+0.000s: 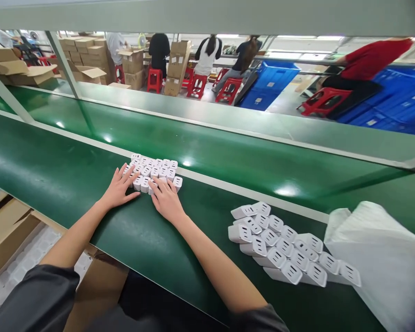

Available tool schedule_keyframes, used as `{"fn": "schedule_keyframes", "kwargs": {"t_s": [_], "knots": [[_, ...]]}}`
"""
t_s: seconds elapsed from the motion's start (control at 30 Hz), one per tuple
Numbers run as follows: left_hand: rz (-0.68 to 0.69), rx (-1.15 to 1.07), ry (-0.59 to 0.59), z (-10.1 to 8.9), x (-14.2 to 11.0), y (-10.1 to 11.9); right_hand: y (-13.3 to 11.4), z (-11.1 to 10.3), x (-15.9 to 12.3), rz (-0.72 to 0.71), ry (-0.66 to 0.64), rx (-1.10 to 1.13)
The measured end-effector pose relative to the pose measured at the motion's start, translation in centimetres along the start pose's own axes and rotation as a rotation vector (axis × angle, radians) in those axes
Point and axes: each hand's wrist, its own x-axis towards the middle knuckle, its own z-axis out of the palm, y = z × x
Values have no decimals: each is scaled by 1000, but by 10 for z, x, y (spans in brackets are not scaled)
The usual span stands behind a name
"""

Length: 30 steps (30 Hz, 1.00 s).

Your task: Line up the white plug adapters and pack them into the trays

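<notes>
A tight block of several white charger housings (154, 171) with dark slots on top stands upright on the green work surface (138, 240). My left hand (120, 186) rests against the block's left end, fingers spread. On its near side, my right hand (166, 198) touches the front row, fingers spread over the tops. Neither hand is wrapped around a housing. To the right, a second, looser group of white charger housings (284, 246) leans at a slant, slotted ends facing up.
A white plastic bag (373, 258) lies at the right, against the loose group. A pale rail (249, 189) runs behind the housings. Below left, a cardboard box (12, 240) holds white trays. Beyond the bench are people on red stools (197, 86), blue crates (269, 85) and stacked cartons.
</notes>
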Motion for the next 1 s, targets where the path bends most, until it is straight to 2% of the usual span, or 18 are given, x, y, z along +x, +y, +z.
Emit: {"fn": "schedule_keyframes", "kwargs": {"t_s": [0.17, 0.3, 0.53, 0.6, 0.8, 1.0], "knots": [[62, -77, -26, 2, 0, 8, 4, -10, -17, -62, -6, -12], [91, -240, -62, 6, -2, 10, 8, -18, -27, -96, -15, 24], [-133, -438, -53, 2, -15, 28, 7, -25, -42, -133, -33, 74], [-147, -478, -68, -1, -18, 36, 8, -29, -50, -144, -31, 77], [-13, -628, -253, -9, -11, 54, 14, -51, -81, -161, -13, 104], [92, -651, -284, 0, -7, 90, 22, -79, -117, -132, -27, 154]]}}
